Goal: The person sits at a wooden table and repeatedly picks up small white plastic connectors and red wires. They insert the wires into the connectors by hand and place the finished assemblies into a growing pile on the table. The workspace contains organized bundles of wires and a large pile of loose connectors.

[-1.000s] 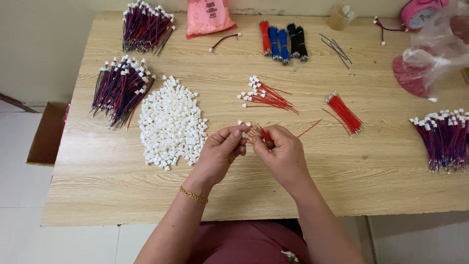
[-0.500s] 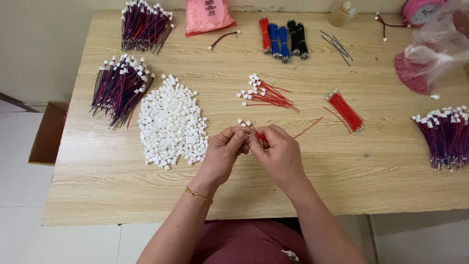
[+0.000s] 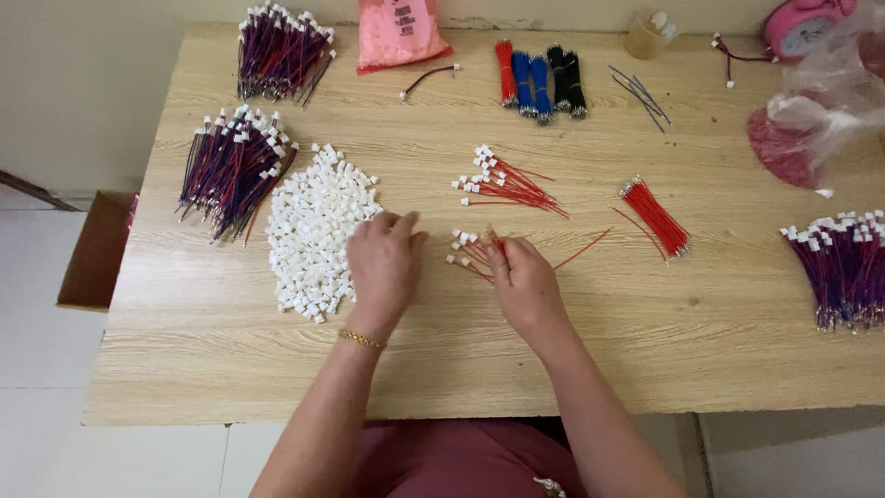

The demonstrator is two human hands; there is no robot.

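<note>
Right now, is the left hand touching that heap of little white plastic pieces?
Touching. The head view shows the left hand lying palm down with its fingertips over the right edge of the white connector pile, no wood visible between them.

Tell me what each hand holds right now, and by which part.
Right hand pinches red wires near their middle. Left hand rests on the white connector pile; any hold can't be told.

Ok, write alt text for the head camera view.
A person's left hand rests at the edge of a pile of small white connectors on a wooden table, while the right hand pinches red wires with white ends. More wire bundles in red, blue, black and purple lie around.
</note>
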